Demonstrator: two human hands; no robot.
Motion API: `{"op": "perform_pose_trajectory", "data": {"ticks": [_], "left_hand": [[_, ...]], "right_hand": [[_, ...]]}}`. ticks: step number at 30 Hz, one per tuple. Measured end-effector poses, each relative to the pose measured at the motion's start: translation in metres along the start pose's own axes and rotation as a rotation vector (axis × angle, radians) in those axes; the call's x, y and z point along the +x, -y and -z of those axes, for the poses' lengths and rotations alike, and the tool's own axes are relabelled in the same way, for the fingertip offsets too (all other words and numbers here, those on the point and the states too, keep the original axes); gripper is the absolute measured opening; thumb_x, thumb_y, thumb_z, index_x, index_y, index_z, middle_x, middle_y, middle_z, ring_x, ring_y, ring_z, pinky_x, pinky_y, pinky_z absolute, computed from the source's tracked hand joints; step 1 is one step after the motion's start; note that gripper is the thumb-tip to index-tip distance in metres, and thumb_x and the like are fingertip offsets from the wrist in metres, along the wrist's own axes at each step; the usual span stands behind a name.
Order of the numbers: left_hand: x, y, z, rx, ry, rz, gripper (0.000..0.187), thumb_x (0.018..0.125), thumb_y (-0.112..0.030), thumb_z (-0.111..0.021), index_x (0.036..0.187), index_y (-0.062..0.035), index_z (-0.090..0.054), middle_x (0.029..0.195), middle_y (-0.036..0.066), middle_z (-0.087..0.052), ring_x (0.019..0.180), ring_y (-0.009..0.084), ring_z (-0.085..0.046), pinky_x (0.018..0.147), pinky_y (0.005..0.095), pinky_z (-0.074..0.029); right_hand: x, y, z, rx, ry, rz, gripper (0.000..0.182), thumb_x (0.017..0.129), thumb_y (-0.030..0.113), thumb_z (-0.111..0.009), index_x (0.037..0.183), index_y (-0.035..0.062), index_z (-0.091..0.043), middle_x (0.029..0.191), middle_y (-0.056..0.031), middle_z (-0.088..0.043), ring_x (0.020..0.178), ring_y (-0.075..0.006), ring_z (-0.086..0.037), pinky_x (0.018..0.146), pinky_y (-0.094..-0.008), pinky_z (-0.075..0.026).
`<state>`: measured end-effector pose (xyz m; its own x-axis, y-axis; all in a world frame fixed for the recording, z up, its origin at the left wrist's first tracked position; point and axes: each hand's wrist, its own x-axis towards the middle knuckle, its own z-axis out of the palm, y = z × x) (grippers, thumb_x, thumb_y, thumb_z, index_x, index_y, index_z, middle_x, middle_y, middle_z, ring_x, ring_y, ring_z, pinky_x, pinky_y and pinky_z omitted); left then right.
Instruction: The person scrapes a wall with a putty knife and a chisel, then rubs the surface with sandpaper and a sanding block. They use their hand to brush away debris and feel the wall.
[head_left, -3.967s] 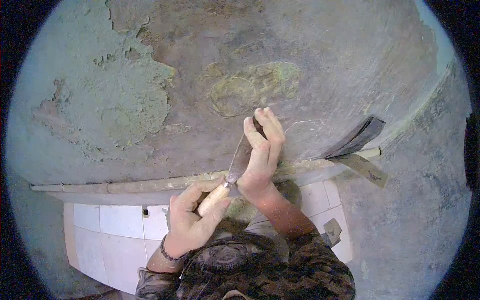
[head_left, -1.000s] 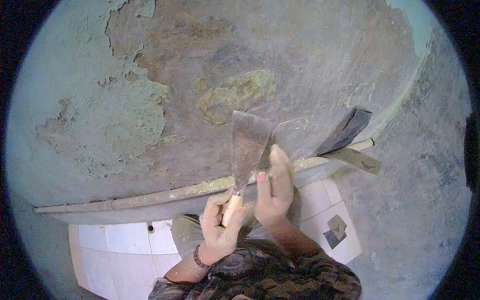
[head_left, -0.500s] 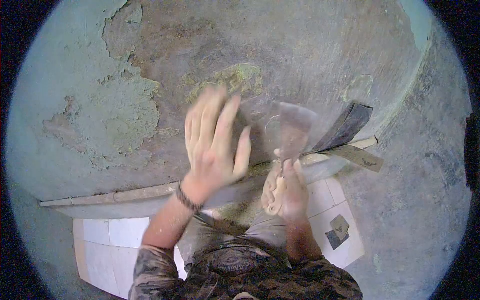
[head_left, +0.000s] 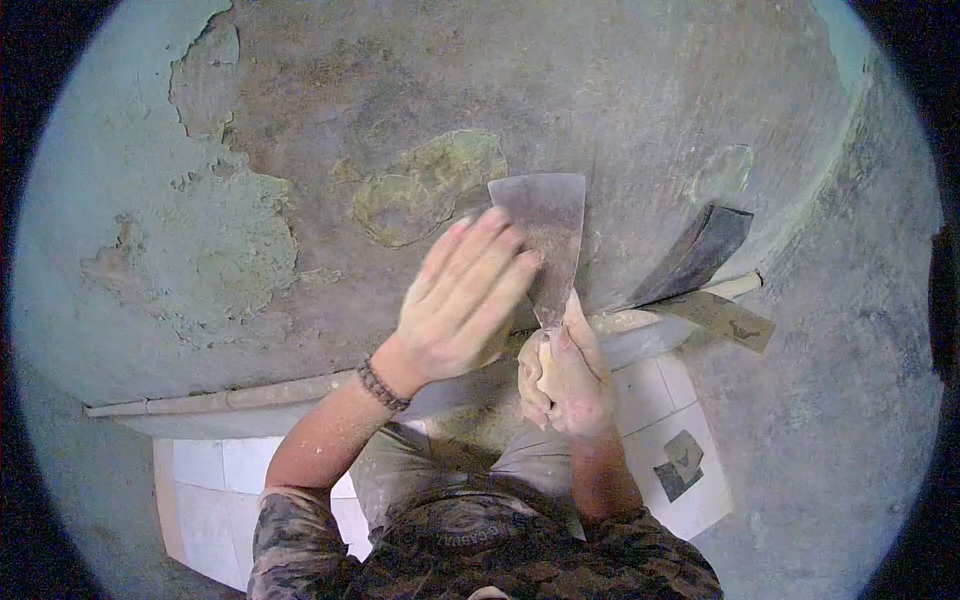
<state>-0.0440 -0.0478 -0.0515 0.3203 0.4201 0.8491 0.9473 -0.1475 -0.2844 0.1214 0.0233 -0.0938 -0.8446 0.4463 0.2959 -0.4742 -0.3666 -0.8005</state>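
Wrapped round the pale handle of a scraper [head_left: 560,225], my right hand [head_left: 572,385] holds it upright with the wide metal blade pointing away from me. My left hand [head_left: 470,295] is stretched flat, its fingertips at the left side of the blade; whether they touch it is unclear. Behind both hands is a worn wall [head_left: 340,90] with bare brown plaster and peeling green paint [head_left: 230,235]. A yellowish patch [head_left: 415,190] shows on the wall just beyond my left fingertips.
A dark strip of sandpaper [head_left: 700,250] leans at the right on a ledge [head_left: 250,395], beside a brown piece [head_left: 735,320]. Further sandpaper pieces [head_left: 683,467] lie on the white floor tiles [head_left: 655,395] at the lower right.
My left hand has moved right and slightly down, up to the scraper blade. The scraper has shifted a little left and up, and its blade appears sharper now.
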Motion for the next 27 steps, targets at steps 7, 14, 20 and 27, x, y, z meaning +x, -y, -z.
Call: {"op": "perform_pose_trajectory", "data": {"ticks": [7, 14, 20, 27], "left_hand": [[0.045, -0.002, -0.034, 0.010, 0.174, -0.103, 0.044, 0.082, -0.017, -0.051, 0.123, -0.0009, -0.058, 0.133, 0.016, -0.053, 0.128, 0.0334, -0.046, 0.109, 0.0490, -0.034], [0.043, -0.007, -0.040, 0.029, 0.113, -0.057, 0.041, 0.082, -0.015, -0.052, 0.120, 0.0005, -0.059, 0.131, 0.017, -0.055, 0.127, 0.0354, -0.047, 0.109, 0.0516, -0.035], [0.049, -0.003, -0.039, 0.031, 0.068, -0.057, 0.039, 0.083, -0.017, -0.051, 0.117, 0.0012, -0.060, 0.131, 0.017, -0.054, 0.128, 0.0363, -0.046, 0.109, 0.0525, -0.033], [0.048, -0.005, -0.037, -0.008, 0.060, -0.045, 0.040, 0.083, -0.017, -0.051, 0.117, 0.0020, -0.060, 0.132, 0.019, -0.054, 0.127, 0.0367, -0.047, 0.109, 0.0538, -0.033]], "right_hand": [[0.001, 0.015, -0.017, -0.021, -0.204, -0.013, 0.062, 0.102, 0.022, -0.038, 0.152, 0.0106, -0.005, 0.066, -0.0047, -0.046, 0.040, -0.0080, -0.038, 0.034, -0.0229, -0.034], [0.000, 0.029, -0.018, -0.160, -0.262, -0.077, 0.063, 0.100, 0.022, -0.041, 0.152, 0.0100, -0.009, 0.062, -0.0023, -0.044, 0.039, -0.0071, -0.037, 0.034, -0.0224, -0.031], [0.002, 0.041, -0.027, -0.156, -0.296, -0.110, 0.062, 0.099, 0.020, -0.040, 0.152, 0.0095, -0.010, 0.063, -0.0028, -0.044, 0.040, -0.0079, -0.037, 0.034, -0.0236, -0.031], [0.001, 0.036, -0.033, -0.117, -0.339, -0.098, 0.064, 0.100, 0.023, -0.042, 0.152, 0.0088, -0.009, 0.066, -0.0034, -0.045, 0.040, -0.0082, -0.038, 0.034, -0.0237, -0.032]]}}
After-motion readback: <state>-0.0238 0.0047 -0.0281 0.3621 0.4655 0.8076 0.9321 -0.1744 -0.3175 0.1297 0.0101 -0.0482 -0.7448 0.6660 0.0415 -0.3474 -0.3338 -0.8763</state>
